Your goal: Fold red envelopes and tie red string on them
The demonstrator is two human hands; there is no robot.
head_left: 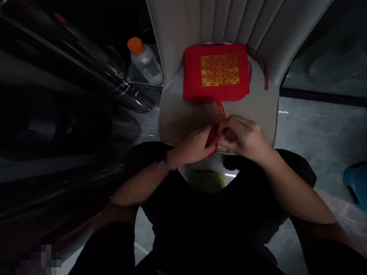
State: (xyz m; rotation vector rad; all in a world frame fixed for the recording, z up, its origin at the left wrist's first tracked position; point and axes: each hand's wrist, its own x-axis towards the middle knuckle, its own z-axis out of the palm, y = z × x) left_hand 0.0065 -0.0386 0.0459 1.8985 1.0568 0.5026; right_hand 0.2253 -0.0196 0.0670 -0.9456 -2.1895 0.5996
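My left hand (197, 146) is closed on a red piece with gold print (219, 110), which stands on edge over the front of a pale chair seat (174, 118). My right hand (243, 136) is beside it, fingers pinched at the upper edge of the same piece; what lies between those fingertips is too dark to make out. Behind both hands, a stack of red pieces (195, 72) with a gold patterned panel (220, 70) on top lies flat on the seat against the backrest. Thin red strips stick out at its right side.
A clear bottle with an orange cap (146, 63) stands left of the chair, near dark glossy tubular shapes (100, 68). Below the seat, between the knees, is a yellow-green object (206, 180). A blue object (357, 183) is at the right edge.
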